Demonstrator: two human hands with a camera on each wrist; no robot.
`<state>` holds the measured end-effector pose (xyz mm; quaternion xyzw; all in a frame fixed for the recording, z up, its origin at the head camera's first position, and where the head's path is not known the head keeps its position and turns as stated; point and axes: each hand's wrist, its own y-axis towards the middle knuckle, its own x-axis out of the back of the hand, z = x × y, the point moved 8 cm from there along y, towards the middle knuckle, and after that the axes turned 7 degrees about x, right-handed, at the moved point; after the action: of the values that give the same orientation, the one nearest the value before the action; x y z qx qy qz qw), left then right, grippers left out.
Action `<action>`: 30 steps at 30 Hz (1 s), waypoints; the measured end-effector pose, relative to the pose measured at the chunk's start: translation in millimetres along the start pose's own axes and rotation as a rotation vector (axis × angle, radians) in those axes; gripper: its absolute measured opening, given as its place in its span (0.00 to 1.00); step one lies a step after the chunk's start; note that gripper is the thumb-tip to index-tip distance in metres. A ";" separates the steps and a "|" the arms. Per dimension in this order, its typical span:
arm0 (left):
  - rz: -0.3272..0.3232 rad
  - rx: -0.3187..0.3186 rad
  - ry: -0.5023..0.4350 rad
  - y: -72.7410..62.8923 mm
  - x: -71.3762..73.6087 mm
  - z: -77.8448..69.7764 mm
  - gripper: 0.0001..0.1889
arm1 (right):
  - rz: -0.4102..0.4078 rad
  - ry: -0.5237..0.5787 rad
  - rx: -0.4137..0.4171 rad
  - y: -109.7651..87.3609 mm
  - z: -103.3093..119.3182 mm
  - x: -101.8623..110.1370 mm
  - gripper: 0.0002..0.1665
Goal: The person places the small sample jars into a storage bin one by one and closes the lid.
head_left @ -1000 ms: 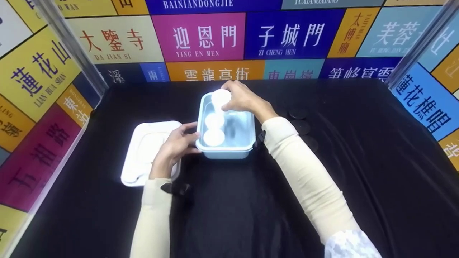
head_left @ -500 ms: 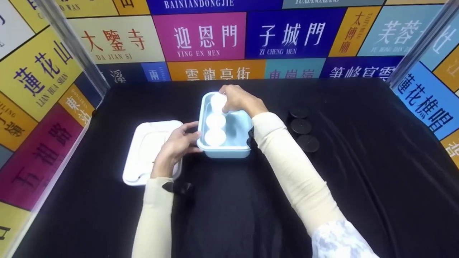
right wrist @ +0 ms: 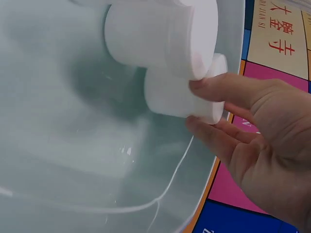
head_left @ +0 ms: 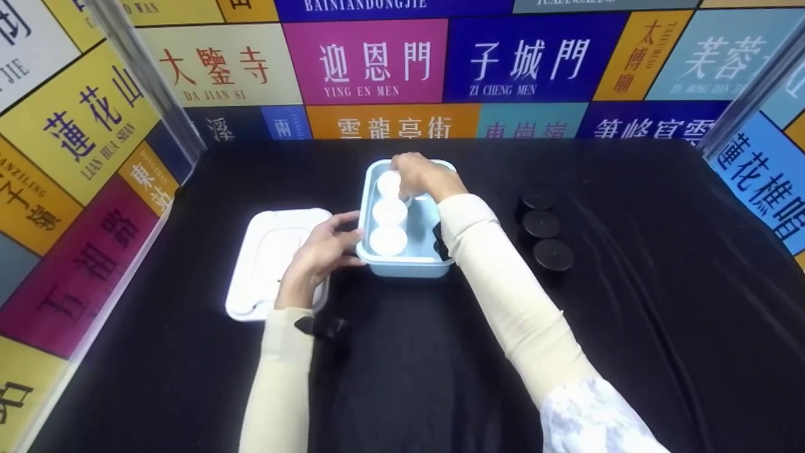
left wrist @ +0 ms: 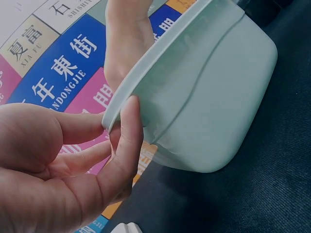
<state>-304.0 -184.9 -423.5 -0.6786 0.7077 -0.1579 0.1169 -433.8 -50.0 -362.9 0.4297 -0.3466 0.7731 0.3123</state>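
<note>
A light blue plastic box contains three white round jars in a line along its left side. The near jar and the middle jar stand in front of the far jar. My right hand reaches into the far end and holds that far jar by its upper part, thumb and fingers around it in the right wrist view. With thumb and fingers, my left hand pinches the box's left rim. The underside of the box is hidden in the head view.
A white lid lies left of the box, partly behind the left hand. On the right, three black round jars stand in a row on the black cloth. Printed panels wall the table at the back and sides.
My right hand has lowered the far jar into the box, behind the other two. The left hand keeps its grip on the rim. The head view has shifted slightly.
</note>
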 end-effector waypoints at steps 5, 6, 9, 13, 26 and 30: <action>0.005 -0.004 -0.007 0.4 -1.7 -2.0 0.26 | -0.013 -0.003 0.000 -1.1 0.3 0.6 0.34; 0.002 -0.004 -0.007 0.6 -1.5 -2.1 0.26 | -0.013 -0.006 -0.003 -1.2 -0.2 0.7 0.33; 0.000 -0.002 -0.010 0.6 -1.3 -2.0 0.26 | 0.005 -0.015 -0.020 -2.3 -2.7 -0.1 0.33; -0.002 -0.003 -0.015 0.3 -0.3 -0.8 0.26 | 0.028 -0.030 -0.023 -3.7 -5.5 -1.2 0.35; -0.005 0.005 0.009 1.9 0.8 1.2 0.26 | 0.004 -0.015 0.049 -32.6 1.5 17.9 0.38; -0.003 0.009 0.007 0.6 1.0 2.2 0.26 | -0.024 -0.012 0.115 -47.6 10.6 24.6 0.35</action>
<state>-303.7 -186.0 -425.7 -0.6787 0.7063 -0.1635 0.1173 -402.6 -27.1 -324.4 0.4558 -0.2984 0.7853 0.2941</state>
